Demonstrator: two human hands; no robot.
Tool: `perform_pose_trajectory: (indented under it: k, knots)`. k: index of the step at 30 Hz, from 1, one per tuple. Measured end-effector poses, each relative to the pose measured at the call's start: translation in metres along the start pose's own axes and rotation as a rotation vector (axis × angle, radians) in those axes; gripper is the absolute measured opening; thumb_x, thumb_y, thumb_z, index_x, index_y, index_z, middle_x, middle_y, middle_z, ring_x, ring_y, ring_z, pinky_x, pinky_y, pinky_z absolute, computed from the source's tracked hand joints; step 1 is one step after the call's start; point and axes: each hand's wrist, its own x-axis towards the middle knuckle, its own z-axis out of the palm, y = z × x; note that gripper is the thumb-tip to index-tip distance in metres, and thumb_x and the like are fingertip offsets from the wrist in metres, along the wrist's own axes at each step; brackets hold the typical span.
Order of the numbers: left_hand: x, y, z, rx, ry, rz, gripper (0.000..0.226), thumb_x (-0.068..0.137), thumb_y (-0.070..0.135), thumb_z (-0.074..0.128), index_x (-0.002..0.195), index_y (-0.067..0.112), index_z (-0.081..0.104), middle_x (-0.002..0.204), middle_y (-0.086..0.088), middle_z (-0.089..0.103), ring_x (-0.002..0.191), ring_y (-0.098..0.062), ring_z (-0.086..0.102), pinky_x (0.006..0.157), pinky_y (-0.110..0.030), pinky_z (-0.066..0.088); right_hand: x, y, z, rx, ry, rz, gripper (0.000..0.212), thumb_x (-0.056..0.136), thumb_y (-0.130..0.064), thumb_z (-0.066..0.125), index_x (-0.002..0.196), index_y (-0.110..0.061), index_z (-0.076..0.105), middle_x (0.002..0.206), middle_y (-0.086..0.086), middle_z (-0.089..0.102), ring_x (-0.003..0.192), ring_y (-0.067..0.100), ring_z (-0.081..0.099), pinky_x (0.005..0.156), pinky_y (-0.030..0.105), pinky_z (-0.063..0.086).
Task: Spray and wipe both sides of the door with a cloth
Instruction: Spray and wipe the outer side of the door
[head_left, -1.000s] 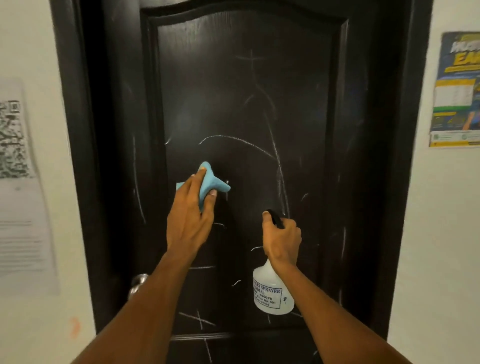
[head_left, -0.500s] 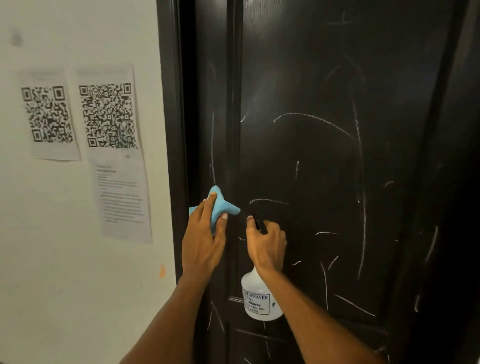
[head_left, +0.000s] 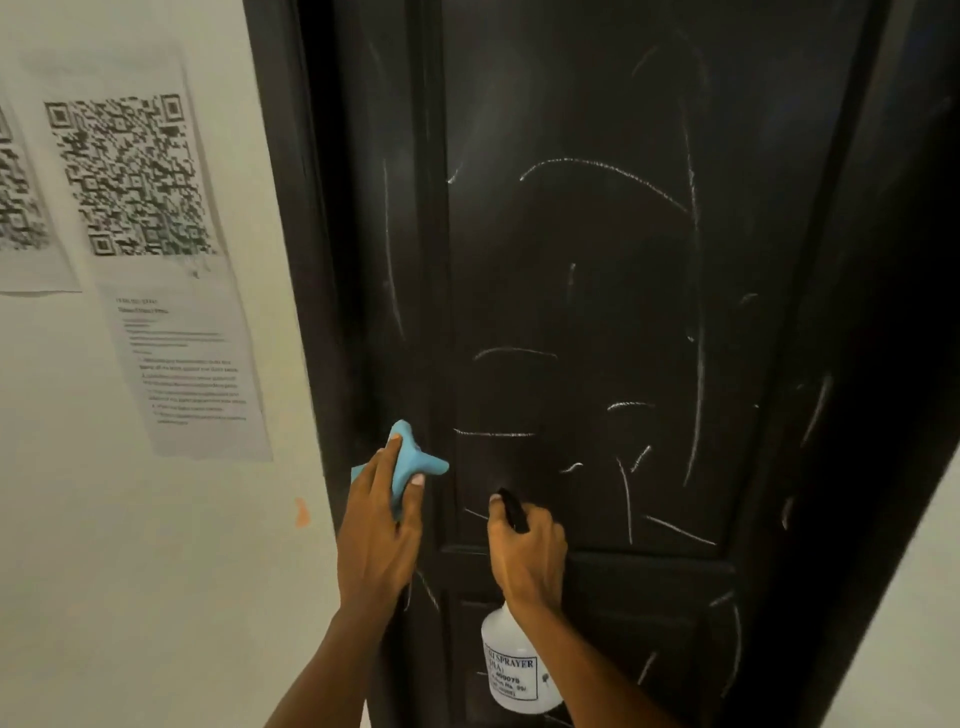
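Observation:
A dark panelled door (head_left: 597, 291) fills the middle of the view, streaked with several white chalk-like marks. My left hand (head_left: 382, 525) holds a light blue cloth (head_left: 410, 462) against the door's left stile, fingers laid over it and thumb pinching its side. My right hand (head_left: 524, 556) grips the black head of a white spray bottle (head_left: 514, 670), which hangs below my wrist in front of the lower panel. The bottle's nozzle points at the door.
A white wall (head_left: 156, 571) lies left of the dark door frame (head_left: 291, 260). Two sheets with QR codes (head_left: 135, 176) are stuck on it. A small orange mark (head_left: 301, 512) sits near the frame. More white wall (head_left: 904, 623) shows at the lower right.
The view has swung left and lower on the door. My left hand with the cloth has moved from the centre panel to the door's left stile, and my right hand with the bottle has followed.

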Motion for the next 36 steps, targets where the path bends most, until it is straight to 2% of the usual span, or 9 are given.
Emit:
perform_pose_trajectory:
  k: [4, 9, 15, 22, 26, 29, 30, 33, 36]
  knots:
    - [-0.014, 0.008, 0.028, -0.018, -0.072, 0.055, 0.06, 0.096, 0.047, 0.044, 0.15, 0.024, 0.035, 0.143, -0.001, 0.049, 0.121, -0.015, 0.052, 0.097, -0.03, 0.046, 0.012, 0.03, -0.03, 0.034, 0.12, 0.077, 0.031, 0.094, -0.055, 0.06, 0.092, -0.025, 0.059, 0.091, -0.008, 0.052, 0.086, 0.013, 0.061, 0.082, 0.037, 0.058]
    - [-0.029, 0.031, 0.072, -0.086, -0.205, 0.128, 0.057, 0.097, 0.046, 0.043, 0.15, 0.026, 0.035, 0.132, -0.003, 0.053, 0.105, -0.015, 0.058, 0.086, -0.034, 0.056, 0.03, 0.066, -0.077, 0.068, 0.274, 0.122, 0.034, 0.092, -0.058, 0.058, 0.087, -0.026, 0.067, 0.085, -0.001, 0.071, 0.075, 0.012, 0.069, 0.074, 0.039, 0.062]
    - [-0.045, 0.064, 0.128, -0.152, -0.307, 0.159, 0.053, 0.098, 0.042, 0.047, 0.149, 0.031, 0.035, 0.131, -0.004, 0.053, 0.112, -0.022, 0.058, 0.085, -0.046, 0.057, 0.04, 0.096, -0.155, 0.167, 0.474, 0.183, 0.022, 0.097, -0.037, 0.064, 0.082, -0.022, 0.061, 0.073, 0.001, 0.066, 0.063, 0.014, 0.065, 0.055, 0.021, 0.05]
    - [-0.068, 0.091, 0.176, -0.204, -0.399, 0.188, 0.053, 0.099, 0.045, 0.043, 0.15, 0.034, 0.032, 0.135, -0.002, 0.049, 0.114, -0.018, 0.055, 0.085, -0.045, 0.057, 0.045, 0.131, -0.215, 0.13, 0.644, 0.201, 0.033, 0.1, -0.032, 0.062, 0.071, -0.033, 0.046, 0.069, -0.014, 0.054, 0.062, 0.006, 0.053, 0.071, 0.029, 0.05]
    - [-0.079, 0.09, 0.194, -0.212, -0.423, 0.18, 0.054, 0.099, 0.047, 0.041, 0.15, 0.032, 0.033, 0.137, -0.001, 0.048, 0.117, -0.018, 0.054, 0.086, -0.045, 0.057, 0.052, 0.164, -0.225, 0.124, 0.672, 0.279, 0.033, 0.1, -0.038, 0.06, 0.071, -0.025, 0.051, 0.071, -0.005, 0.059, 0.069, 0.013, 0.06, 0.065, 0.025, 0.048]
    - [-0.088, 0.083, 0.204, -0.217, -0.443, 0.165, 0.054, 0.099, 0.052, 0.038, 0.15, 0.035, 0.031, 0.136, -0.002, 0.048, 0.116, -0.02, 0.055, 0.084, -0.045, 0.058, 0.052, 0.19, -0.214, 0.12, 0.664, 0.315, 0.028, 0.099, -0.043, 0.059, 0.088, -0.018, 0.057, 0.085, -0.001, 0.063, 0.08, 0.02, 0.062, 0.083, 0.04, 0.054]
    - [-0.092, 0.079, 0.207, -0.218, -0.446, 0.165, 0.054, 0.099, 0.054, 0.037, 0.149, 0.035, 0.031, 0.135, -0.003, 0.049, 0.114, -0.021, 0.056, 0.083, -0.045, 0.058, 0.05, 0.198, -0.208, 0.107, 0.645, 0.321, 0.025, 0.1, -0.043, 0.059, 0.092, -0.019, 0.058, 0.086, -0.002, 0.062, 0.08, 0.018, 0.061, 0.082, 0.038, 0.053]
    - [-0.104, 0.061, 0.212, -0.204, -0.451, 0.145, 0.053, 0.099, 0.054, 0.036, 0.149, 0.035, 0.032, 0.134, -0.002, 0.051, 0.111, -0.023, 0.058, 0.083, -0.045, 0.058, 0.042, 0.224, -0.186, 0.1, 0.572, 0.325, 0.023, 0.101, -0.037, 0.06, 0.082, -0.025, 0.056, 0.073, -0.01, 0.059, 0.066, 0.006, 0.056, 0.065, 0.02, 0.045]
    - [-0.118, 0.038, 0.21, -0.178, -0.454, 0.132, 0.056, 0.099, 0.057, 0.035, 0.149, 0.032, 0.033, 0.139, 0.0, 0.05, 0.119, -0.02, 0.055, 0.092, -0.043, 0.055, 0.033, 0.252, -0.158, 0.094, 0.525, 0.402, 0.025, 0.099, -0.041, 0.061, 0.091, -0.017, 0.063, 0.075, -0.002, 0.066, 0.065, 0.009, 0.062, 0.051, 0.017, 0.039]
